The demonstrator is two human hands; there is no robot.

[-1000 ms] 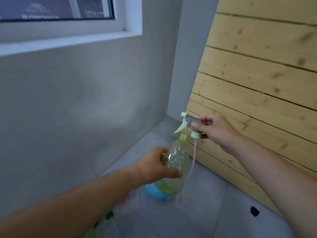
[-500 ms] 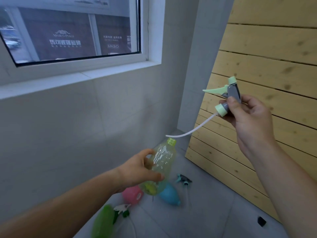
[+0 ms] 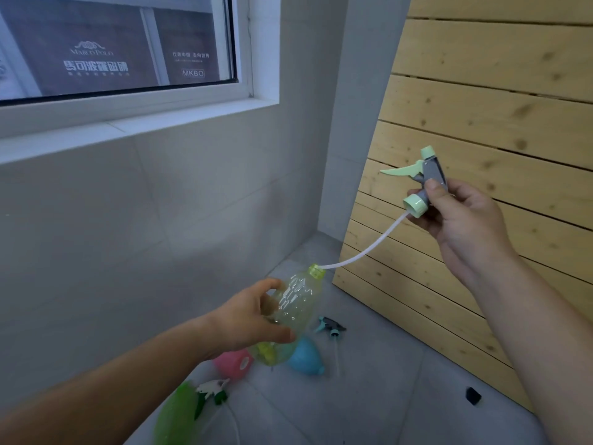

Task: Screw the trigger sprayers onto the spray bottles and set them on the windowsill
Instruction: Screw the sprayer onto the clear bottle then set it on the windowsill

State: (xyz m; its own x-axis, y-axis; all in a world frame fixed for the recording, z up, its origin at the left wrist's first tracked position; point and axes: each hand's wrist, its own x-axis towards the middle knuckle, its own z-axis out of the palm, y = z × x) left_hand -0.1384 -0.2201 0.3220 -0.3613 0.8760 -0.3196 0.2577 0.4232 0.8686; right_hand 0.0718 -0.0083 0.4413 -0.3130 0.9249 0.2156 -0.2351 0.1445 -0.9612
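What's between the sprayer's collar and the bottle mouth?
Head view: only the sprayer's white dip tube spans from the collar down to the yellow bottle mouth; its tip is at the opening.

Grey tiled wall [image 3: 160, 220] ahead, white-framed window [image 3: 128, 94] up top with signage beyond the glass — pale windowsill [image 3: 134, 130] beneath, slatted pine panel [image 3: 481, 107] leaning at right, grey tile floor [image 3: 385, 396] below.
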